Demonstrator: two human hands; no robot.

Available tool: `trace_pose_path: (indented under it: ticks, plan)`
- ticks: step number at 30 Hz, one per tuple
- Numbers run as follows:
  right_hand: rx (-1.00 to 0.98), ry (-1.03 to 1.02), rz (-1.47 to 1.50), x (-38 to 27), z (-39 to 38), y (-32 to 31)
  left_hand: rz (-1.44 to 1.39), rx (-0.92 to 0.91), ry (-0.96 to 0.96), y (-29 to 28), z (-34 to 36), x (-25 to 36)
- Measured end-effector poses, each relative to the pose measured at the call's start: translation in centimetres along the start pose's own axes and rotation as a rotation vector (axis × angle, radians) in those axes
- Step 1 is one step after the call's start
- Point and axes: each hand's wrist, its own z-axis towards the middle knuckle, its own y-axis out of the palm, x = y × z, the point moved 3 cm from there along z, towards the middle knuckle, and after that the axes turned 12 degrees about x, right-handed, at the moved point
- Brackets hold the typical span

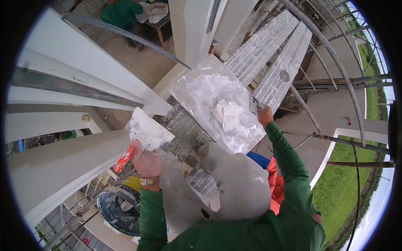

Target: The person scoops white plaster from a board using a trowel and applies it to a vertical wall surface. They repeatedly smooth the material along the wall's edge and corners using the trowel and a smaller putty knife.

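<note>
My left hand [146, 161] is closed round the red handle of a wide putty knife [149, 130]. White compound is smeared over the blade, which points up and away from me, beside the white wall edge. Ahead of my knees lies a flat board [194, 102] coated with white paste. A thick heap of putty [229, 115] sits on its right half. My right hand [264, 116] is closed at the board's right edge, around a small greyish piece whose kind is not clear. The putty knife and the board are apart.
Metal scaffold planks [276, 54] run off at far right, with curved scaffold tubes [335, 58] beside them. A dark bucket [119, 209] stands at lower left. White wall edges [96, 67] rise on the left. Another person in green [121, 14] is beyond, near a table.
</note>
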Motion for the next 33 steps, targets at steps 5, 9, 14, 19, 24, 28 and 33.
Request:
trace_pose_path:
  ticks: [5,9,14,19,24,28,33]
  plan:
    - [0.240,-0.428,-0.041,-5.3,0.2,4.7,-0.037,0.018,-0.160,-0.1,2.7,-4.4]
    - [0.208,-0.470,-0.168,-5.2,-1.5,9.6,0.021,0.123,-0.232,-2.7,3.6,-6.2]
    - [-0.339,-0.327,-0.301,-6.0,-4.4,6.9,0.053,0.111,-0.266,-3.9,3.2,-6.0]
    - [-0.022,-0.361,-0.124,-6.9,-0.7,5.9,0.088,0.078,-0.299,-4.3,4.2,-6.5]
    - [-0.037,-0.701,-0.168,-6.5,-7.5,9.6,0.017,0.044,-0.367,-3.9,3.8,-6.1]
    - [-0.649,-0.412,-0.349,-5.3,-9.7,6.6,0.096,0.067,-0.355,-4.2,3.9,-6.7]
    - [-0.451,0.164,0.947,-5.0,-5.7,3.9,0.076,0.059,-0.508,-4.1,4.9,-9.5]
